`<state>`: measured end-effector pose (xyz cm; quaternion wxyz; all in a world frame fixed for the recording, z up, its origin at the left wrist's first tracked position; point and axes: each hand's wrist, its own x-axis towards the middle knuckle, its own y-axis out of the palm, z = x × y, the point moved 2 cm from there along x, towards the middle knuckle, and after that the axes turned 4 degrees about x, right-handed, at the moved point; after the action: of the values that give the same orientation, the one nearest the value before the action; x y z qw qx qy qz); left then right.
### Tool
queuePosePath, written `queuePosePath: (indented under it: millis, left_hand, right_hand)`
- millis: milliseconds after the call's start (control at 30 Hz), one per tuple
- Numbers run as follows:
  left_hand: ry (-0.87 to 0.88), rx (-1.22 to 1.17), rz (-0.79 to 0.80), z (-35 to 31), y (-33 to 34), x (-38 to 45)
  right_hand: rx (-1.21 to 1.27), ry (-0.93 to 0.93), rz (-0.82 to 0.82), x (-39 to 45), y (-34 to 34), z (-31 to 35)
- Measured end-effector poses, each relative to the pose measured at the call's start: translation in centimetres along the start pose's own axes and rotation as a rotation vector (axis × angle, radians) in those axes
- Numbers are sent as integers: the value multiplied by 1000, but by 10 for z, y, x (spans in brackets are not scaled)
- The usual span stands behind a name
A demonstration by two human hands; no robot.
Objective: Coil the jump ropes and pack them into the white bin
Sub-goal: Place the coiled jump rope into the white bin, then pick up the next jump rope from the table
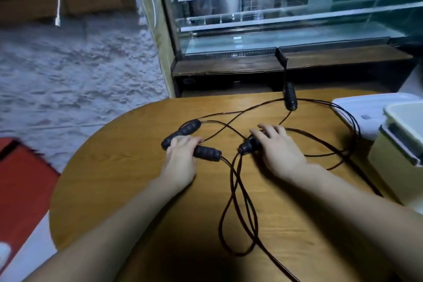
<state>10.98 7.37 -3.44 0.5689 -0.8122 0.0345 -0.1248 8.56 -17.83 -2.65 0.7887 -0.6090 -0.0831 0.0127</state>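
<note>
Black jump ropes lie tangled on the oval wooden table (119, 190). My left hand (180, 155) rests on the end of one black handle (208, 153), its fingers reaching toward a second handle (184, 131) just behind it. My right hand (278, 147) lies with spread fingers over a third handle (248, 145). A fourth handle (290, 96) sits at the table's far edge. Thin cords (235, 201) loop toward me and run right, toward the white bin (361, 107) at the table's right edge.
A pale cream container (402, 135) stands right beside the white bin. A glass display cabinet (274, 18) stands just beyond the table. To the left, the floor shows a grey rug (80, 75) and a red mat (25, 178).
</note>
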Motion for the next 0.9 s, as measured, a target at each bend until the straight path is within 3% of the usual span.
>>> queuePosePath:
  millis: [100, 233, 400, 533, 700, 900]
  left_hand:
    - [38, 157, 113, 4, 11, 15]
    - [94, 273, 150, -1, 21, 18]
    - [129, 267, 118, -12, -8, 4]
    - [121, 325, 117, -32, -53, -20]
    - [22, 24, 76, -59, -117, -56]
    - [31, -392, -178, -100, -181, -101]
  right_hand:
    - [-111, -13, 56, 20, 8, -2]
    - [-202, -77, 56, 27, 15, -14]
    - [-294, -238, -162, 4, -11, -20]
    - [-256, -192, -347, -27, -50, -17]
    - [-76, -188, -499, -73, -95, -5]
    - [0, -314, -656, -130, -144, 33]
